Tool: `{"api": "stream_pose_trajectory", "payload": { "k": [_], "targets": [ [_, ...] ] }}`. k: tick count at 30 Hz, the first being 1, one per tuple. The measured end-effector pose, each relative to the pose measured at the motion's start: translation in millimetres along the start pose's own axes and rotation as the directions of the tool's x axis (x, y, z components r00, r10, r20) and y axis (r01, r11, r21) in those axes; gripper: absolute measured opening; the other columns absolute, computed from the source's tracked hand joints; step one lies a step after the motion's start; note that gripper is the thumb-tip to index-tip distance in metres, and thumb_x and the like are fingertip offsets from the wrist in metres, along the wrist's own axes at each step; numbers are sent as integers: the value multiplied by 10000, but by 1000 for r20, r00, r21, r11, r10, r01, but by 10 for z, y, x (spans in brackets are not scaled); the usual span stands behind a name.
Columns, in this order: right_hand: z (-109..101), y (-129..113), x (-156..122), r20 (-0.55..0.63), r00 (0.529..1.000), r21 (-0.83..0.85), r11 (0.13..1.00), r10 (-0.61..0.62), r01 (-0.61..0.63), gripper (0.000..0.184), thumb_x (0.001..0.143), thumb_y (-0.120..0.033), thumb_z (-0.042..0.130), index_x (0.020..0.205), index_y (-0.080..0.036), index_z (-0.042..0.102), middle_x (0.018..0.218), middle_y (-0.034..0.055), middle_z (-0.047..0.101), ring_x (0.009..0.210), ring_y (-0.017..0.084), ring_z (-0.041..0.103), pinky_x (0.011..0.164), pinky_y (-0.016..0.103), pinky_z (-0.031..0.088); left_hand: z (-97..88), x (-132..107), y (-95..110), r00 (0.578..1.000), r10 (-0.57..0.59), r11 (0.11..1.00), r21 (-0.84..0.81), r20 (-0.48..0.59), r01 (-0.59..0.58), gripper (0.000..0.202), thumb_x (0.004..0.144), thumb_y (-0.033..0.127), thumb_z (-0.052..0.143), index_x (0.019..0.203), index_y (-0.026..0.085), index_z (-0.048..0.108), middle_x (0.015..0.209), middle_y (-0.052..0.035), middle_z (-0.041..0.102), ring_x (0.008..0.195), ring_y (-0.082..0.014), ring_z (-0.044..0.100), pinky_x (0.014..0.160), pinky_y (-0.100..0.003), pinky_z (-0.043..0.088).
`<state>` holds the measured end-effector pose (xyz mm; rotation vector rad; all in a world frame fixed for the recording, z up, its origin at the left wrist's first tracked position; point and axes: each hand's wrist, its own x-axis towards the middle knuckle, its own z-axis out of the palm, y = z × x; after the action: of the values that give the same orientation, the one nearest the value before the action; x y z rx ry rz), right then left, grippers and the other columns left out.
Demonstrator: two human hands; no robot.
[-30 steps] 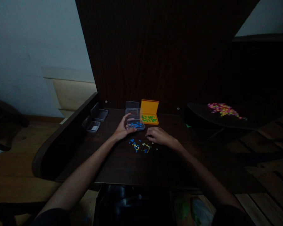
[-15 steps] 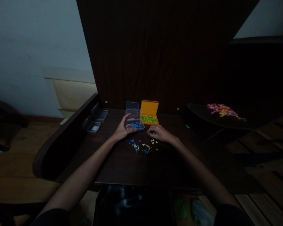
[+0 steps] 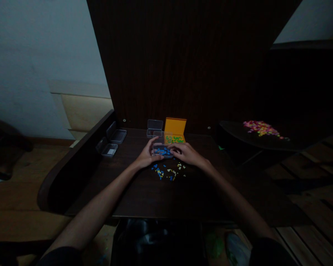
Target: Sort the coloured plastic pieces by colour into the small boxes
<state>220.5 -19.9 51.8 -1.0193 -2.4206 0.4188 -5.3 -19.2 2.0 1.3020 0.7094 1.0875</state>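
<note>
A small clear box (image 3: 162, 150) holding blue pieces sits on the dark wooden table (image 3: 144, 195) between my two hands. My left hand (image 3: 147, 155) curls around the box's left side, thumb and fingers on it. My right hand (image 3: 186, 153) reaches over to the box's right edge with its fingers bent. A scatter of small blue, yellow and white pieces (image 3: 168, 171) lies on the table just in front of the hands. An open orange box (image 3: 175, 132) with green pieces stands behind the clear one.
Another clear box (image 3: 154, 126) stands open at the back, and two more clear boxes (image 3: 112, 142) sit at the table's left rail. A heap of pink and yellow pieces (image 3: 262, 128) lies on a dark round surface to the right.
The clear box of blue pieces has come nearer to me, held by my left hand. My right hand has moved up and left from the scattered pieces to the box's right edge.
</note>
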Motion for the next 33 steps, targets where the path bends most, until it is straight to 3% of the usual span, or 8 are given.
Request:
{"api": "stream_pose_trajectory", "payload": {
  "k": [4, 10, 16, 23, 28, 30, 33],
  "targets": [
    [11, -11, -1, 41, 999, -76, 997, -29, 32, 291, 912, -220, 529, 1167, -177, 661, 1098, 99, 715, 889, 183, 663, 832, 333, 506, 25, -9, -4, 1000, 1, 1000, 6, 26, -2, 952, 581, 189, 863, 1397, 302, 385, 1302, -119, 500, 923, -170, 637, 916, -436, 503],
    [39, -39, -1, 80, 991, -103, 988, -105, 113, 294, 919, -207, 532, 1174, -225, 677, 1180, 69, 702, 1069, 211, 654, 944, 382, 502, 40, -17, -6, 999, 18, 1000, -12, 49, -17, 936, 588, 176, 861, 1390, 302, 395, 1328, -123, 493, 901, -147, 636, 860, -371, 535],
    [-13, -35, -21, -34, 997, -56, 996, -68, 66, 283, 928, -221, 529, 1155, -214, 698, 1146, 57, 721, 1003, 203, 693, 920, 366, 531, 35, -12, -5, 999, 1, 1000, -25, 50, 0, 949, 593, 165, 856, 1402, 290, 376, 1323, -130, 503, 938, -168, 641, 867, -377, 535],
    [-11, -39, -39, -29, 998, -30, 998, -48, 47, 274, 918, -225, 532, 1127, -225, 709, 1115, 46, 732, 987, 196, 692, 905, 350, 526, 13, 0, -45, 999, 17, 1000, -19, 47, -16, 951, 586, 184, 859, 1402, 301, 384, 1315, -123, 511, 977, -196, 647, 911, -425, 516],
    [-39, 76, -70, -100, 995, -74, 997, -30, 22, 211, 868, -192, 549, 965, -191, 737, 964, 63, 728, 857, 182, 660, 787, 308, 508, -32, 19, -44, 1000, 17, 1000, -17, 12, -17, 965, 575, 188, 867, 1400, 294, 379, 1353, -141, 485, 955, -189, 651, 906, -420, 522],
    [-50, 120, -91, -68, 998, -105, 994, 1, -9, 171, 840, -185, 577, 901, -184, 737, 892, 59, 709, 805, 176, 636, 739, 295, 489, -63, 33, -46, 1000, 23, 1000, -17, -16, -23, 975, 569, 190, 870, 1402, 293, 373, 1357, -145, 479, 932, -177, 648, 895, -416, 527],
    [-25, 152, -118, 73, 994, -174, 983, 79, -65, 123, 814, -228, 649, 893, -190, 736, 904, 60, 700, 834, 190, 631, 754, 307, 473, -104, 53, -43, 998, 31, 1000, -2, -61, -31, 974, 565, 191, 870, 1397, 287, 371, 1338, -138, 488, 915, -162, 639, 896, -414, 526]
  ]
}}
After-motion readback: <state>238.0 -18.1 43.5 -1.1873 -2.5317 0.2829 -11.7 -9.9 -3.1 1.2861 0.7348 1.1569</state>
